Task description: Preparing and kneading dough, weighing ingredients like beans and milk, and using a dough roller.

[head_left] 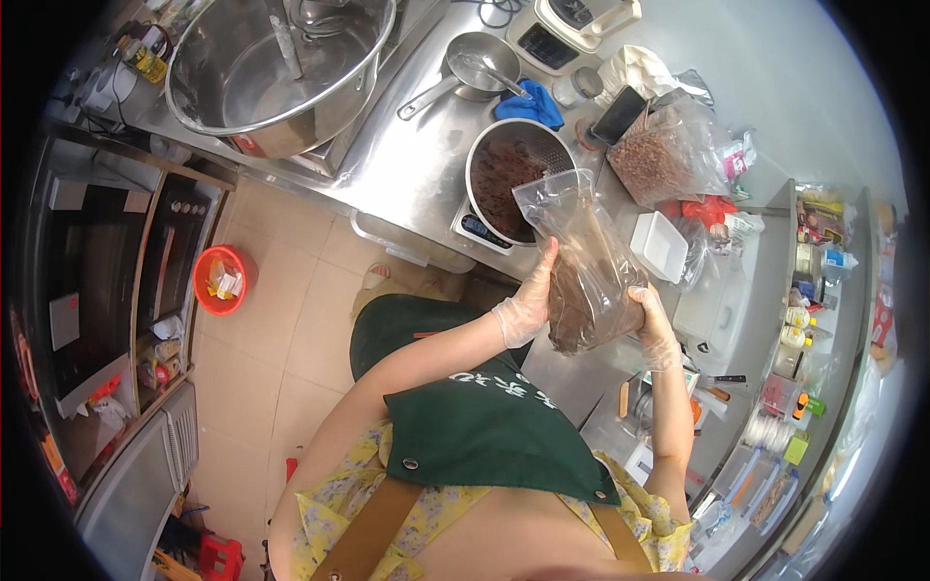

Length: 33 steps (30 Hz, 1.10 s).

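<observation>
My left hand [528, 305] and my right hand [651, 324], both in clear gloves, grip either side of a clear plastic bag [589, 290] with brown powder in its lower part. The bag is tilted, its open top over the rim of a steel perforated-looking bowl [475, 155] that holds dark brown powder [499, 189]. That bowl rests on a scale [477, 230] with a small dark display, on the steel counter [387, 174].
A big steel mixing bowl [232, 107], a saucepan [470, 68], a blue cloth [531, 107], a bag of granules [659, 160] and a white tub [659, 247] share the counter. Ovens [87, 281] and a red bucket [221, 305] are left; crowded shelves [790, 378] line the right.
</observation>
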### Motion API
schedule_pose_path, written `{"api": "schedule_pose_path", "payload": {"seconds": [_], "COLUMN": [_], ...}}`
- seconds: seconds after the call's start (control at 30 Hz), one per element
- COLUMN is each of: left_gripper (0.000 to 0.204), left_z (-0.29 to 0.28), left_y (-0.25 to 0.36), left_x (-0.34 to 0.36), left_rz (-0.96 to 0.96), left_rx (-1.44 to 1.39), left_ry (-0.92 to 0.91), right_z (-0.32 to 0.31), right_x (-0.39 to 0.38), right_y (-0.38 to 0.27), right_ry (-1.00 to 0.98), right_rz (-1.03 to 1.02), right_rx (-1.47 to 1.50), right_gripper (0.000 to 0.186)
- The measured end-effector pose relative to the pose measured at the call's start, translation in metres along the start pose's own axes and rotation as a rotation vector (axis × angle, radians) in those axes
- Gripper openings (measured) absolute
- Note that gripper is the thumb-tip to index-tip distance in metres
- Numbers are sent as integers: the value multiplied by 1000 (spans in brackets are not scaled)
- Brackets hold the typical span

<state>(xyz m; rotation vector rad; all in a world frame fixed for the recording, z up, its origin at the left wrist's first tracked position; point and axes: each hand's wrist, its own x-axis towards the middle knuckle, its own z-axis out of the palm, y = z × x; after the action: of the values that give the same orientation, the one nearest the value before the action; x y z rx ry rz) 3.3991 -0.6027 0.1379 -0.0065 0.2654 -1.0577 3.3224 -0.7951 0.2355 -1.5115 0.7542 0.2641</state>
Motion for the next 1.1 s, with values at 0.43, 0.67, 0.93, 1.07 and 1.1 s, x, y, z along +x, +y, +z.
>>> {"api": "schedule_pose_path", "payload": {"seconds": [0.43, 0.67, 0.93, 1.07, 1.1], "left_gripper": [77, 82, 99, 95, 89], "left_z": [-3, -28, -32, -23, -22], "left_y": [3, 10, 32, 43, 46], "left_x": [-4, 3, 11, 12, 13], "left_rz": [70, 91, 251, 339, 330], "left_rx": [49, 131, 297, 630, 685], "left_ry": [-70, -74, -136, -34, -6], "right_z": [10, 19, 18, 19, 17], "right_x": [-8, -12, -5, 5, 9], "right_y": [1, 22, 51, 64, 71], "right_ry": [-21, -30, 10, 48, 72], "right_rz": [-77, -254, -331, -556, -608], "right_rx": [-83, -164, -198, -310, -356], "right_gripper": [68, 72, 67, 59, 58]}}
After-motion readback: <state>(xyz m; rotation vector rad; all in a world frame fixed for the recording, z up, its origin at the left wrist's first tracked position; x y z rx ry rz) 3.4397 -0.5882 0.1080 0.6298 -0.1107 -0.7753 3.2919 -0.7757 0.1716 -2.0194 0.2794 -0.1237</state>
